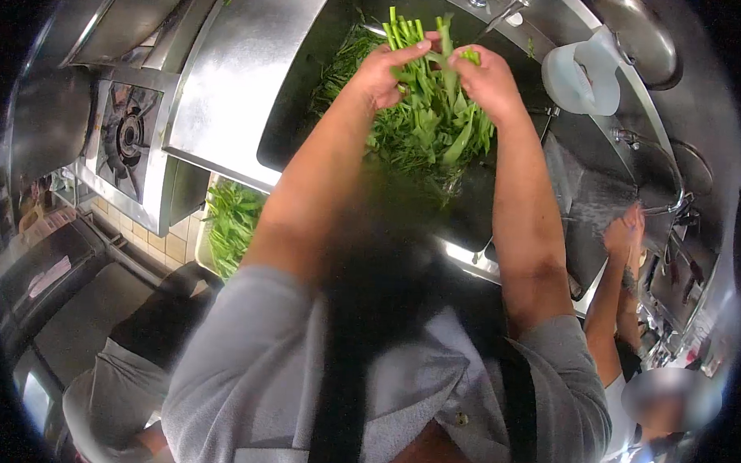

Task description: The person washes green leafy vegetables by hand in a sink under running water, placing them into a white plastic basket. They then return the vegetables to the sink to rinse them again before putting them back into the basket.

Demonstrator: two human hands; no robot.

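Note:
Over the sink (293, 106), my left hand (386, 75) grips a bunch of leafy greens (440, 111) near the cut stem ends, which point up and away from me. My right hand (488, 82) pinches a few stems of the same greens, close to the left hand's fingertips. The long leaves hang down between both hands. More loose greens (343, 71) lie in the sink behind and to the left of the bunch. Parts of the fingers are hidden by stems.
A tub of similar greens (230, 227) stands low at the left, below the steel counter (246, 56). A gas burner (130, 137) is farther left. A whitish plastic container (584, 76) sits right of the sink. Co-workers are at both sides; one's hands (625, 232) are near a running tap.

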